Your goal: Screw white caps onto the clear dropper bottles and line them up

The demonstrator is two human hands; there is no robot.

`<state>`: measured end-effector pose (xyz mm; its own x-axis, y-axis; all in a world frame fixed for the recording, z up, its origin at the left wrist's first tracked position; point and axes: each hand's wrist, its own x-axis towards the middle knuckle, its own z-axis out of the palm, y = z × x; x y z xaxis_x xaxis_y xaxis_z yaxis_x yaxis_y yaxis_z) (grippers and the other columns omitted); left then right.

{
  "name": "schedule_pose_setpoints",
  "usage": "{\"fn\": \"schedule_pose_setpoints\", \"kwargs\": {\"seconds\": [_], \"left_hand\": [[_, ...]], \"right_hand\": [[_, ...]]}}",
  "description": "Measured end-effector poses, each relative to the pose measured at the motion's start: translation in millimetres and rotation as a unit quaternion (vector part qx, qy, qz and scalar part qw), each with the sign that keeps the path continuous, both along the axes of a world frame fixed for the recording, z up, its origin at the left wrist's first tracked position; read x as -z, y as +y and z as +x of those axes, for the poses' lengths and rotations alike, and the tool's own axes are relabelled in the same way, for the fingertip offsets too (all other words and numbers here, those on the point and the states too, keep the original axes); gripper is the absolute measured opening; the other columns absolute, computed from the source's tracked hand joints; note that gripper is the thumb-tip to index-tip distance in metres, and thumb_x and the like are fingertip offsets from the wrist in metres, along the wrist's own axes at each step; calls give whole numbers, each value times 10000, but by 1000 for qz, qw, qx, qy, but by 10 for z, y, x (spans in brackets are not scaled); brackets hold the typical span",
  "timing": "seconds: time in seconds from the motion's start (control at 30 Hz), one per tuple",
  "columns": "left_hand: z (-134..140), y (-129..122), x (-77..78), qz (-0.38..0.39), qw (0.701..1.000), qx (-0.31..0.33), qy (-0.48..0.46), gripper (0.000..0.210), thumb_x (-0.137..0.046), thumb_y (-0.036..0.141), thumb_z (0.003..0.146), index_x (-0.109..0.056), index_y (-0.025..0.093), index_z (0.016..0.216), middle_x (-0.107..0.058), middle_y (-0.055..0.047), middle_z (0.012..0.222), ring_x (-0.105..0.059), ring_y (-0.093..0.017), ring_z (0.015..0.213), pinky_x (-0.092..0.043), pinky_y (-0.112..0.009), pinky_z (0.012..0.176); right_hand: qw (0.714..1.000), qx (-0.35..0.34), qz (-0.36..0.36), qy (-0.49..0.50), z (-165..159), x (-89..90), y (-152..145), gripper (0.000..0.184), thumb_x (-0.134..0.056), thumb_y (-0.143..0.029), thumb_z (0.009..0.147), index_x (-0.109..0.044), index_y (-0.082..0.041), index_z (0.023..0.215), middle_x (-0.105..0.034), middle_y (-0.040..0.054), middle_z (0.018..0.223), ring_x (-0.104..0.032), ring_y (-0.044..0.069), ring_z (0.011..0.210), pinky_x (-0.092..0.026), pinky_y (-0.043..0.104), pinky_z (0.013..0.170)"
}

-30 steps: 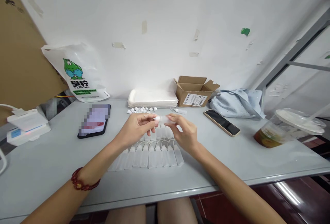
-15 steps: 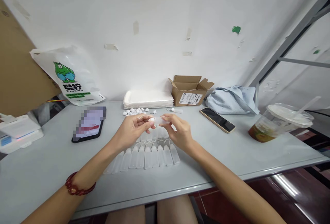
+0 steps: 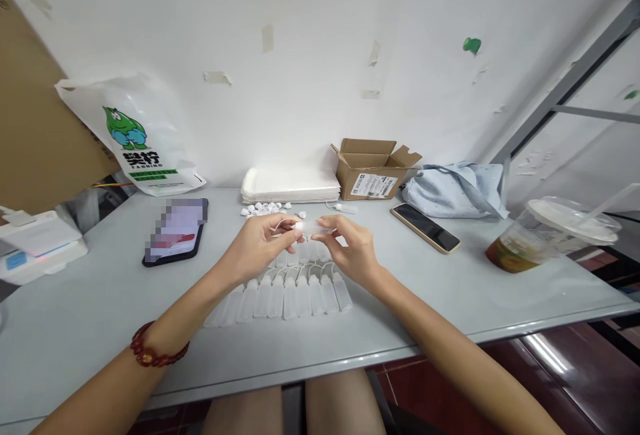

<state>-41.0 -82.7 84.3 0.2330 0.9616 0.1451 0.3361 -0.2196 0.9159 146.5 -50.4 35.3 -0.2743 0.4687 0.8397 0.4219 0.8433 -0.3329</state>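
A small translucent plastic bottle (image 3: 312, 227) lies sideways in the air between my two hands. My right hand (image 3: 350, 238) pinches its bottom end between thumb and fingertips. My left hand (image 3: 267, 241) is closed at the other end, its fingers on the white cap (image 3: 299, 227); a thin pale tube (image 3: 284, 223) curves out there. On the table below stretches a row of similar bottles (image 3: 290, 298) with bent tubes at their tops. A second row behind them is partly hidden by my hands. Small white caps (image 3: 265, 209) are heaped just beyond my left hand.
A stack of white sheets (image 3: 290, 188) and an open cardboard box (image 3: 373, 178) stand by the wall. One more bottle (image 3: 346, 209) lies before the box. Phones lie left (image 3: 177, 231) and right (image 3: 425, 227); a drink cup (image 3: 540, 235) stands at far right.
The view has shifted slightly. Both hands keep hold of the bottle, and more of its body shows between them; a loose white cap now shows just above the left fingers.
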Motion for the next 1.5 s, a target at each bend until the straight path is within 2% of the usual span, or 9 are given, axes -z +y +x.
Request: {"fn": "schedule_pose_setpoints", "kwargs": {"seconds": [0.13, 0.3, 0.5, 0.63, 0.8, 0.97, 1.13, 1.27, 1.5], "left_hand": [[10, 29, 21, -28, 999, 13, -13, 317, -574, 452, 812, -685, 156, 827, -687, -71, 864, -641, -203, 802, -546, -284, 595], [-9, 57, 62, -77, 996, 31, -41, 438, -501, 505, 856, -618, 136, 653, -622, -47, 662, -610, -150, 587, -507, -264, 519], [-13, -1, -9, 23, 999, 32, 29, 228, -573, 381, 830, -661, 172, 853, -669, -43, 816, -620, -161, 722, -523, -296, 698], [-21, 32, -11, -4, 999, 48, 9, 272, -570, 414, 826, -677, 164, 840, -674, -56, 812, -626, -174, 754, -525, -287, 664], [-35, 61, 7, -76, 994, 75, -25, 433, -502, 503, 855, -612, 144, 640, -631, -39, 657, -607, -142, 588, -505, -267, 568], [-25, 25, -1, -22, 997, 69, -11, 318, -545, 429, 853, -614, 151, 716, -615, -10, 632, -597, -126, 600, -498, -251, 617], [-11, 42, 21, -9, 997, 74, -8, 252, -584, 394, 825, -651, 153, 850, -632, -18, 699, -612, -149, 695, -515, -281, 697], [-41, 113, 60, -24, 999, 20, -26, 307, -594, 435, 800, -653, 149, 894, -646, -38, 755, -623, -168, 738, -523, -289, 668], [-174, 257, 158, -28, 993, -117, 5, 288, -629, 392, 735, -661, 137, 864, -652, -49, 765, -630, -164, 696, -504, -261, 573]], "right_hand": [[1000, 0, 11, 3, -2, -20, 4, 82, -599, -171, 841, -587, -172, 922, -690, 72, 859, -647, 142, 712, -549, 236, 583], [1000, -16, 15, -11, -9, -26, -13, 62, -563, -185, 867, -572, -175, 927, -674, 71, 862, -643, 144, 754, -538, 232, 594], [999, -4, -43, -22, -2, -6, -46, 68, -534, -250, 881, -530, -183, 877, -623, 30, 728, -548, 109, 546, -466, 220, 506], [997, -26, -65, -13, -2, -5, -44, 69, -513, -258, 892, -502, -190, 898, -608, 27, 740, -547, 109, 554, -459, 219, 509], [997, -40, -62, -11, -4, -24, -51, 70, -515, -264, 887, -494, -197, 892, -611, 47, 792, -576, 132, 649, -473, 232, 546], [993, -28, -114, -4, -17, -54, -86, 99, -495, -291, 896, -499, -198, 862, -499, -33, 624, -429, 92, 493, -393, 217, 479], [989, -21, -144, 4, -42, -53, -98, 127, -474, -314, 901, -507, -203, 848, -505, -34, 616, -420, 94, 491, -375, 220, 480], [982, -6, -186, 39, 10, -59, 1, 162, -492, -358, 886, -507, -198, 867, -508, -39, 590, -468, 106, 505, -386, 223, 500], [960, 147, -235, 31, 359, -10, 479, 105, -556, -293, 807, -499, -206, 818, -592, -4, 689, -519, 152, 604, -385, 260, 577]]}}
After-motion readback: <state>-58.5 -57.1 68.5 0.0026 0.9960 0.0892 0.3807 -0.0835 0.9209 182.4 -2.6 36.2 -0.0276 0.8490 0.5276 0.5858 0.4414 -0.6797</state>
